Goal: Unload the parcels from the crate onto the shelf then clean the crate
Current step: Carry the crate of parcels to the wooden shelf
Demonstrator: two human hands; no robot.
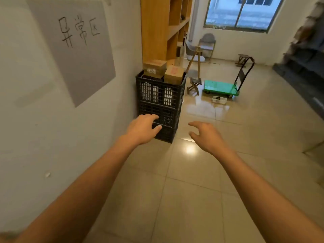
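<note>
Above the beige tiled floor (192, 199), left hand (142, 128) and right hand (206, 137) reach forward, fingers spread and loosely curled, holding nothing; the left overlaps the stack in view, contact not discernible. Ahead against the white wall (26, 120): three stacked black perforated plastic crates (160, 109), top one holding two brown cardboard parcels (154, 68) plus white items behind the mesh, count unclear. Directly behind stands one tall light-wood shelf unit (157, 32); well apart, one green flatbed trolley (220, 86).
</note>
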